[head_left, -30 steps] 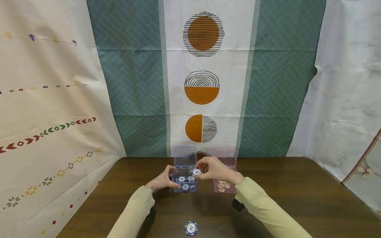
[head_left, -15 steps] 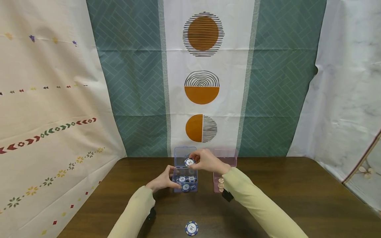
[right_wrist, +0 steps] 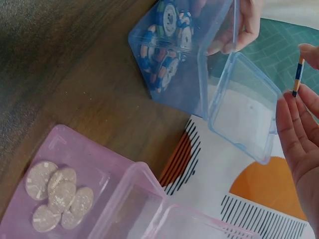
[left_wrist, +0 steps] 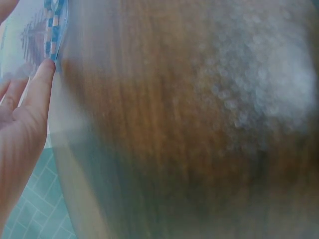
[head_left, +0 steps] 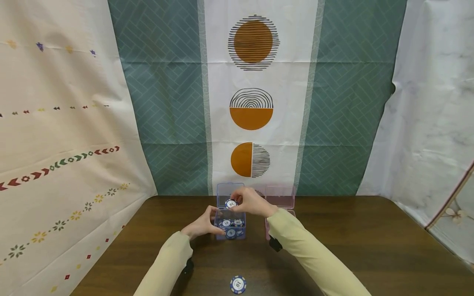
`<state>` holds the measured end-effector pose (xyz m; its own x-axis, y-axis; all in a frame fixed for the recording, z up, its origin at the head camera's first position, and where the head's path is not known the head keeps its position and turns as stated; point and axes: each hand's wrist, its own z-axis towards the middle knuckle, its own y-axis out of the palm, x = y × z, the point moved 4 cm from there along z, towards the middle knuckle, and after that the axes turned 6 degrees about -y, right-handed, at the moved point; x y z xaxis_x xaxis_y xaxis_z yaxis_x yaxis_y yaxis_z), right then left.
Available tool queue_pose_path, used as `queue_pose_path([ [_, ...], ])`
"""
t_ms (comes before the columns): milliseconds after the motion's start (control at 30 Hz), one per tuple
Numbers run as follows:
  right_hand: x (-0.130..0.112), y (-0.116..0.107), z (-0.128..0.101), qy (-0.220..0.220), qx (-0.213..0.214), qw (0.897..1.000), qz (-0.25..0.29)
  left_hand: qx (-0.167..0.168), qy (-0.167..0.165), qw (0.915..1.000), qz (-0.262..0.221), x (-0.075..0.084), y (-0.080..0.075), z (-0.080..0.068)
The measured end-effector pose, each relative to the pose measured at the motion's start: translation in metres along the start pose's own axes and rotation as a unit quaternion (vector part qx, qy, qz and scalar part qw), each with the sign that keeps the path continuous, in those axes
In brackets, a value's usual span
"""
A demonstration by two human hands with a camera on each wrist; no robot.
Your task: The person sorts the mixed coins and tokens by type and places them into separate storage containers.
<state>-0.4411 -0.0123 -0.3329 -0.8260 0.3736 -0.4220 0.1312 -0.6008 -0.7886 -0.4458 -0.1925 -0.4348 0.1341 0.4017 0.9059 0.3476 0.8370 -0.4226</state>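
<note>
Presently the right hand is pinching a blue chip between thumb and fingers, holding it above the blue box just in front of that box's raised clear lid; the right wrist view is showing the chip edge-on. Meanwhile the left hand is resting against the left wall of the blue box, its fingers lying fairly straight along the plastic rather than curling round it. Inside the box more blue chips are lying heaped together. Just to the right a pink box is standing open with pale pink chips in its bottom. Nearer the person, one lone blue chip is lying flat on the dark wooden desk.
</note>
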Motion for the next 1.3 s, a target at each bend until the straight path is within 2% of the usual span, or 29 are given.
queue_pose_path([
  [200,0.001,0.002,-0.003,0.008,-0.006,1.0,-0.005,0.004,0.005,1.0,0.004,0.001,0.002,0.0],
  [300,0.001,0.001,-0.002,0.003,0.0,1.0,-0.005,0.003,0.007,1.0,-0.001,0.013,0.002,-0.008],
  [367,0.0,-0.001,-0.002,-0.004,0.005,1.0,0.0,0.002,0.006,1.0,-0.003,0.014,0.002,-0.008],
  [433,-0.001,-0.002,-0.002,-0.009,0.006,1.0,0.003,0.002,0.004,1.0,-0.007,0.013,0.002,-0.007],
  [533,-0.004,-0.003,-0.002,-0.014,0.004,1.0,0.006,0.006,0.004,1.0,-0.003,0.0,0.001,0.0],
  [633,-0.009,-0.003,-0.004,-0.028,0.0,1.0,0.01,0.007,0.008,0.9999,0.0,0.0,0.001,-0.002],
  [867,-0.023,-0.001,-0.016,-0.061,-0.035,0.997,0.033,0.005,0.01,0.9999,-0.006,0.014,0.002,-0.014],
  [1133,-0.028,0.009,-0.032,-0.096,-0.079,0.99,0.061,0.019,-0.001,0.9997,0.015,-0.001,0.0,-0.003],
  [1300,-0.028,0.018,-0.042,-0.097,-0.113,0.986,0.074,0.02,0.008,0.9996,0.016,-0.001,0.0,0.0],
])
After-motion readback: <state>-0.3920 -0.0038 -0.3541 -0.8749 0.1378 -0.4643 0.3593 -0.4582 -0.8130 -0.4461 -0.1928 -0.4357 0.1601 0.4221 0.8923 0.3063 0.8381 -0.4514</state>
